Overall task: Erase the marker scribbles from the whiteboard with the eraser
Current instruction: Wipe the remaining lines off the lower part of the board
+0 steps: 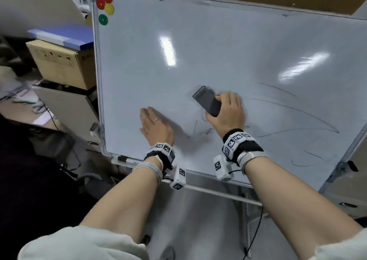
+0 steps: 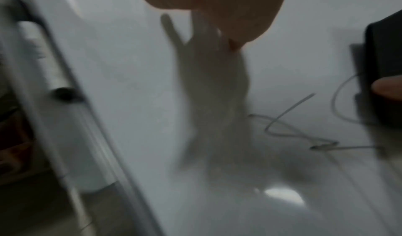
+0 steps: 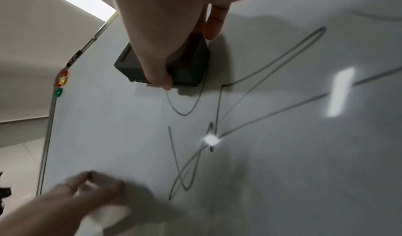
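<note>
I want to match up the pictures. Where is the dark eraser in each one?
Head view: the eraser is near the middle of the whiteboard, held by the right hand.
Left wrist view: only a dark piece of the eraser shows at the right edge.
Right wrist view: the eraser is at upper middle, under the thumb.
Shared landmark: the marker scribbles just below it, seen in all three.

Bare whiteboard above magnets' right
</note>
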Demonstrator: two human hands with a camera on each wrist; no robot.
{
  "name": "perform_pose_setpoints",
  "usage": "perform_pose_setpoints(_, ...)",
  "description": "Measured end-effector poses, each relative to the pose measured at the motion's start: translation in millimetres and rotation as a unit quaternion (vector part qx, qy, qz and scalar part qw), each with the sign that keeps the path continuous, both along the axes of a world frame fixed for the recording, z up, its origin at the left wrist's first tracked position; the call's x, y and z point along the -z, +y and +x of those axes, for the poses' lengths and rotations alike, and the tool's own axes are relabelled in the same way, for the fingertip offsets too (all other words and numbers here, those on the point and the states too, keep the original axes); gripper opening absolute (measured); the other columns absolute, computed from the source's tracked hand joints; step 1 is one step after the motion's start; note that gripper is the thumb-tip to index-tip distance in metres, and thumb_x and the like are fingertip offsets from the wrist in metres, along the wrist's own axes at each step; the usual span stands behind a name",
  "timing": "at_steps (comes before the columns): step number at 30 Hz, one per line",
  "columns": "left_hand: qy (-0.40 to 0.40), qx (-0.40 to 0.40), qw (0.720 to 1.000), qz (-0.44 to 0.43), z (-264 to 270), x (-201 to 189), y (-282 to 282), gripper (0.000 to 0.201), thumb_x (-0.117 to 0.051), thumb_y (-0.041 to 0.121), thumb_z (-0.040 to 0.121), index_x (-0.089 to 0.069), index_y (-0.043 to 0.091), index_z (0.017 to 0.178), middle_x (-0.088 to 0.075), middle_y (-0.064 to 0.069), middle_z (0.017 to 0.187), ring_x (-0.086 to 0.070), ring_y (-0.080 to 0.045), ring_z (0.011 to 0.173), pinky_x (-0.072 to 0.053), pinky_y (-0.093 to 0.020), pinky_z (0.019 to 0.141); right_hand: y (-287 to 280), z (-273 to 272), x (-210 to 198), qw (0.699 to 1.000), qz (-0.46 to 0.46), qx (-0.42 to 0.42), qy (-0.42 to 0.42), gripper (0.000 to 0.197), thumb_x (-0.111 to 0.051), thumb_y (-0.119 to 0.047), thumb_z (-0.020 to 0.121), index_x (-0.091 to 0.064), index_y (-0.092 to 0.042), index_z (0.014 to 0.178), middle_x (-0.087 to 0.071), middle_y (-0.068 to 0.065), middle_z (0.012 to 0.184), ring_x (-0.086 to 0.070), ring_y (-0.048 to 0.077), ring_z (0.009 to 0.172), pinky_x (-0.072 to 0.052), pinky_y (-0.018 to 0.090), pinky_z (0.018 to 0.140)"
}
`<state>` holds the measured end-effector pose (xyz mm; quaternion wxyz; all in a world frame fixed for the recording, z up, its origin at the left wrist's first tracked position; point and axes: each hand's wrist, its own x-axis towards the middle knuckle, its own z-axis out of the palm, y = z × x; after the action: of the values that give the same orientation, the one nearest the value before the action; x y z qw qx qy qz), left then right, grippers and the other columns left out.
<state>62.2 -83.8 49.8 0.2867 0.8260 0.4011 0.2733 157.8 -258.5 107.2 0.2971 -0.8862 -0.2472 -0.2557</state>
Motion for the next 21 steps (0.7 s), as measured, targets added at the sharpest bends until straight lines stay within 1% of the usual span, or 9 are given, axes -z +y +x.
perform_pose_setpoints(2, 0.026, -0.002, 0.999, -0.040, -15.6, 27.2, -8.1, 0.076, -0.051, 0.028, 0.095, -0.008, 0.008, 0.155, 0.002, -0.009, 0.162, -0.005, -0.028, 0.150, -0.018, -0.048, 0.117, -1.4, -1.4, 5.7, 1.000, -0.010, -0.011, -0.003, 0.051, -0.081, -0.038, 0.065, -0.059, -0.014, 0.105, -0.058, 0.008, 0.106, -0.051, 0.030, 0.103, -0.050, 0.041, 0.079)
perform_pose_setpoints(4, 0.045, -0.058, 0.989, -0.127, -25.2, 48.7, -15.3, 0.082, -0.056, 0.032, 0.093, -0.009, 0.004, 0.154, 0.001, -0.012, 0.161, -0.010, -0.031, 0.149, -0.020, -0.044, 0.118, -2.2, -2.6, 9.8, 1.000, -0.014, -0.006, -0.007, 0.050, -0.083, -0.036, 0.065, -0.060, -0.014, 0.105, -0.058, 0.009, 0.105, -0.052, 0.032, 0.103, -0.051, 0.042, 0.078)
perform_pose_setpoints(7, 0.108, -0.137, 0.945, -0.275, -30.2, 64.2, -22.3, 0.065, -0.050, 0.021, 0.094, -0.022, -0.001, 0.148, -0.017, -0.019, 0.156, -0.023, -0.035, 0.143, -0.025, -0.042, 0.116, -0.7, -1.6, 12.4, 1.000, -0.013, 0.000, -0.022, 0.049, -0.082, -0.034, 0.064, -0.061, -0.014, 0.104, -0.058, 0.009, 0.102, -0.053, 0.032, 0.100, -0.050, 0.040, 0.078)
perform_pose_setpoints(10, 0.142, -0.190, 0.929, -0.283, -22.4, 62.5, -23.7, 0.060, -0.052, 0.009, 0.088, -0.028, -0.003, 0.142, -0.031, -0.021, 0.147, -0.034, -0.036, 0.134, -0.028, -0.042, 0.110, 2.1, 2.3, 13.2, 0.999, -0.009, 0.001, -0.031, 0.048, -0.081, -0.034, 0.065, -0.062, -0.013, 0.104, -0.058, 0.009, 0.101, -0.052, 0.031, 0.098, -0.049, 0.040, 0.078)
perform_pose_setpoints(13, 0.114, -0.174, 0.938, -0.277, -9.1, 64.6, -21.9, 0.070, -0.051, 0.006, 0.087, -0.018, -0.011, 0.146, -0.028, -0.027, 0.149, -0.032, -0.041, 0.136, -0.026, -0.046, 0.113, 5.1, 5.3, 16.7, 1.000, -0.006, 0.002, -0.021, 0.048, -0.080, -0.032, 0.066, -0.061, -0.014, 0.105, -0.058, 0.009, 0.102, -0.051, 0.030, 0.100, -0.047, 0.039, 0.079)
perform_pose_setpoints(15, 0.098, -0.154, 0.942, -0.280, -4.3, 70.9, -20.1, 0.078, -0.055, 0.009, 0.085, -0.013, -0.014, 0.147, -0.023, -0.029, 0.151, -0.028, -0.042, 0.139, -0.025, -0.047, 0.114, 6.6, 5.2, 22.5, 1.000, -0.019, -0.006, 0.000, 0.048, -0.081, -0.030, 0.065, -0.060, -0.014, 0.105, -0.057, 0.008, 0.103, -0.050, 0.030, 0.101, -0.048, 0.039, 0.079)
perform_pose_setpoints(16, 0.103, -0.133, 0.944, -0.284, -2.7, 74.8, -18.1, 0.086, -0.060, 0.015, 0.083, -0.011, -0.014, 0.147, -0.019, -0.028, 0.153, -0.024, -0.040, 0.141, -0.023, -0.046, 0.115, 6.1, 5.3, 27.3, 0.999, -0.032, -0.009, 0.011, 0.048, -0.082, -0.029, 0.064, -0.060, -0.014, 0.105, -0.058, 0.008, 0.104, -0.050, 0.029, 0.101, -0.049, 0.040, 0.080)
perform_pose_setpoints(18, 0.099, -0.082, 0.947, -0.295, -0.9, 82.0, -10.8, 0.101, -0.067, 0.034, 0.083, -0.006, -0.010, 0.150, -0.009, -0.021, 0.158, -0.014, -0.033, 0.147, -0.016, -0.039, 0.120, 2.9, 5.0, 38.8, 0.998, -0.056, -0.003, 0.029, 0.049, -0.081, -0.029, 0.064, -0.060, -0.015, 0.105, -0.058, 0.007, 0.104, -0.050, 0.029, 0.101, -0.050, 0.042, 0.082)
perform_pose_setpoints(21, 0.075, -0.021, 0.947, -0.313, 3.4, 87.8, -0.1, 0.114, -0.069, 0.053, 0.079, -0.005, -0.006, 0.152, -0.004, -0.012, 0.161, -0.008, -0.025, 0.150, -0.011, -0.033, 0.119, 2.5, 8.9, 44.0, 0.998, -0.053, 0.028, 0.030, 0.050, -0.081, -0.033, 0.065, -0.060, -0.017, 0.107, -0.059, 0.005, 0.106, -0.050, 0.029, 0.102, -0.050, 0.042, 0.083)
